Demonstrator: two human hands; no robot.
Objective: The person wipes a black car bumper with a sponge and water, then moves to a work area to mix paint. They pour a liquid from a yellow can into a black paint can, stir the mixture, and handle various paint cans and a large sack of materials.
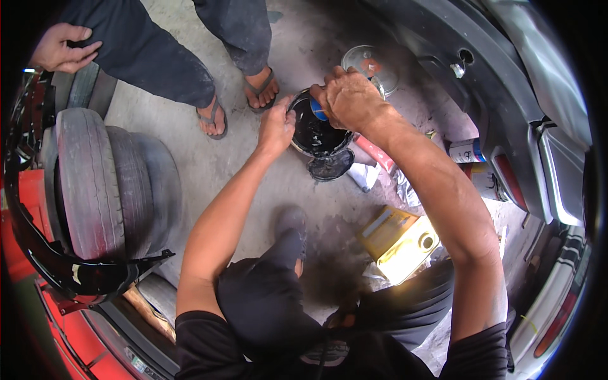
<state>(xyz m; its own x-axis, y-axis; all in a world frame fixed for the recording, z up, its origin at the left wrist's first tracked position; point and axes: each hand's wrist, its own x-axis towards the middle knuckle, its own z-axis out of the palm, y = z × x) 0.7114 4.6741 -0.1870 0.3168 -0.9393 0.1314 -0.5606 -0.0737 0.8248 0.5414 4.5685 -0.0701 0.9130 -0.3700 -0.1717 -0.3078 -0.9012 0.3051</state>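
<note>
My left hand [277, 128] is closed on the left rim of a round can [305, 147] standing on the floor. Glossy black liquid coats its inside. Over the can's right side, my right hand [352, 100] is wrapped round a blue-sided container [318, 109] tilted toward the opening. Most of that container is hidden by the fingers, so its exact kind does not show. Against the can's near side lies a round lid [330, 166] smeared black. Beyond my right hand rests a clear round lid [367, 58] with an orange-red patch.
A red tube [375, 152] and crumpled foil lie right of the can. Nearer me stands a yellow metal can [399, 247]. Stacked tires [88, 183] and a black glossy car part [82, 272] are left. Another person's sandalled feet [213, 120] are close by. A car bumper [487, 88] borders the right.
</note>
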